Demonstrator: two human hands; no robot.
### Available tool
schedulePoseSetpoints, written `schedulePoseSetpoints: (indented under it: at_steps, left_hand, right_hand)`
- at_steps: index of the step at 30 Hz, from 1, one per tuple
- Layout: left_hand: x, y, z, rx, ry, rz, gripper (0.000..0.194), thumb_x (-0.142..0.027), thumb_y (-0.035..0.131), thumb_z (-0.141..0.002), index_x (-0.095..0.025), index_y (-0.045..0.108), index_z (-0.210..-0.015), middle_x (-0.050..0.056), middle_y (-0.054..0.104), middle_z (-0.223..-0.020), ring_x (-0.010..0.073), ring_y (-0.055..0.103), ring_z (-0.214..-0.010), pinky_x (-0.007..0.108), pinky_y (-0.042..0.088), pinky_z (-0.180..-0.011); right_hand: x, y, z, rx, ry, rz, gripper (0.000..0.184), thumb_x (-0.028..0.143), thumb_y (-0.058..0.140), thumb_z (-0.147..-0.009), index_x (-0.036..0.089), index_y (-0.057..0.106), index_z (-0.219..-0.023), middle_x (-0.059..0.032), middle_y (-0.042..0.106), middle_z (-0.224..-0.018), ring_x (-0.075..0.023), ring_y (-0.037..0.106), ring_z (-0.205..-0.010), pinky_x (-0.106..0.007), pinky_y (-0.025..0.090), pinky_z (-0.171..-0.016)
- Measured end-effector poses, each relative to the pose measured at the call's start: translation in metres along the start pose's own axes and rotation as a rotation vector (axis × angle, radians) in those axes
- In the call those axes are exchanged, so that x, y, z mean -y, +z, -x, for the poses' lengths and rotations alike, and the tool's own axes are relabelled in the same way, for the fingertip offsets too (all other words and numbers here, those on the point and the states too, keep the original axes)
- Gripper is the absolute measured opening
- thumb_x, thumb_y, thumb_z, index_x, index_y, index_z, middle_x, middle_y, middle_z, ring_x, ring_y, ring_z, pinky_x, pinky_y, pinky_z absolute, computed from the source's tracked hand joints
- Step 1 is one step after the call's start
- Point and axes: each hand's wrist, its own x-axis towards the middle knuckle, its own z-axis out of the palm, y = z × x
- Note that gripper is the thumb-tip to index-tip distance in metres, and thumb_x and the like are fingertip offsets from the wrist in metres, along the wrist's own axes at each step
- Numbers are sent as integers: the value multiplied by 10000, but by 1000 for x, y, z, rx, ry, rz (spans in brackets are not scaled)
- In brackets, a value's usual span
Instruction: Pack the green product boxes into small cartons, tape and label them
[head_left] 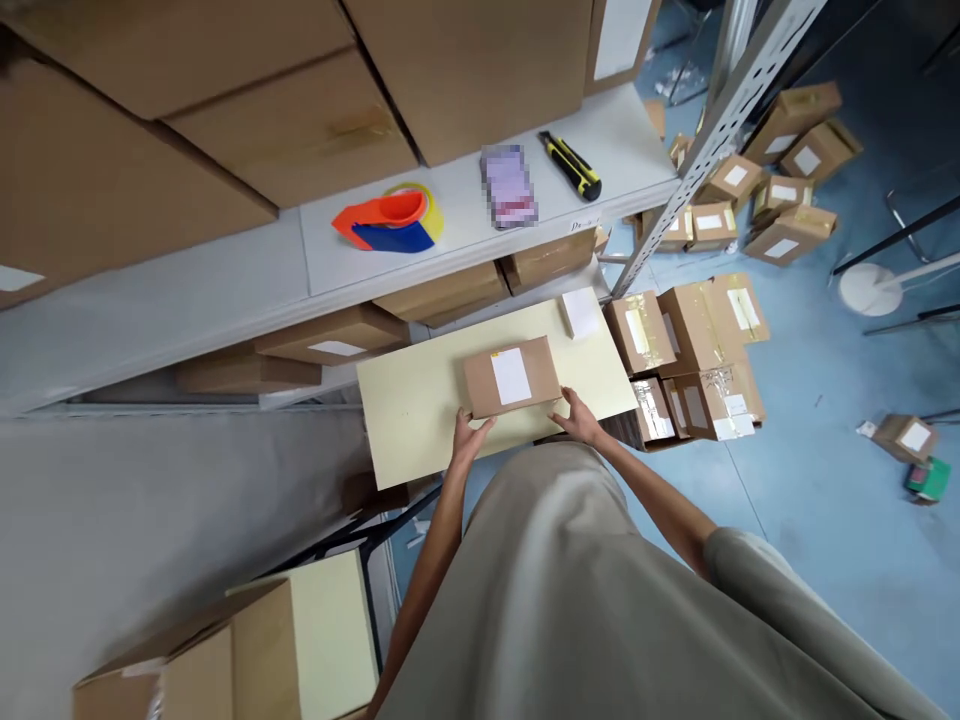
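A small brown cardboard box [481,390] lies on a pale yellow tabletop [409,420], a white label [512,376] stuck on its upper face. My left hand [471,437] is at the box's near left corner, its thumb spread away from the fingers. At the near right corner is my right hand [577,417], also with thumb and fingers apart. The fingertips of both hands are at or very close to the cardboard; actual contact is hard to make out. Neither hand wraps round the box. A stack of white labels or paper [580,313] sits at the tabletop's far right.
Beyond the tabletop, a grey shelf [255,262] carries large cartons [300,130], an orange and blue tape dispenser [390,220], a blurred purple item [510,187] and a box cutter [571,166]. Taped boxes [705,320] stand on the right. An opened carton [232,660] is lower left.
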Motion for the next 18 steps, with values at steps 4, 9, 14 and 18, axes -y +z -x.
schedulePoseSetpoints:
  at_steps: [4, 9, 14, 18]
  left_hand:
    - [-3, -1, 13, -68, 124, 150, 952, -270, 957, -839, -173, 468, -1651, 186, 716, -1535, 330, 595, -1577, 483, 417, -1361]
    - [-17, 13, 42, -39, 295, 446, 775, -245, 928, -885, -179, 582, -1575, 199, 706, -1568, 315, 643, -1538, 479, 473, -1346]
    - [-12, 54, 77, 47, 202, 516, 575, -202, 928, -881, -140, 694, -1403, 223, 723, -1545, 357, 666, -1513, 519, 502, -1333]
    - [2, 82, 105, 83, 139, 452, 510, -210, 894, -897, -146, 712, -1370, 189, 783, -1453, 358, 706, -1464, 522, 530, -1308]
  right_hand:
    - [18, -16, 6, -103, -131, -127, 868, 702, 775, -900, 199, 534, -1564, -248, 607, -1680, -402, 514, -1648, -591, 437, -1346]
    - [32, -59, 29, -225, -104, -149, 764, 719, 758, -918, 227, 552, -1464, -243, 634, -1658, -390, 508, -1654, -590, 432, -1337]
    - [10, -82, 75, -268, 94, -128, 581, 702, 741, -925, 250, 556, -1240, -258, 722, -1546, -394, 672, -1475, -610, 507, -1259]
    - [-15, -85, 119, -305, 153, -246, 554, 717, 760, -904, 280, 524, -1148, -227, 751, -1512, -356, 697, -1433, -578, 552, -1223]
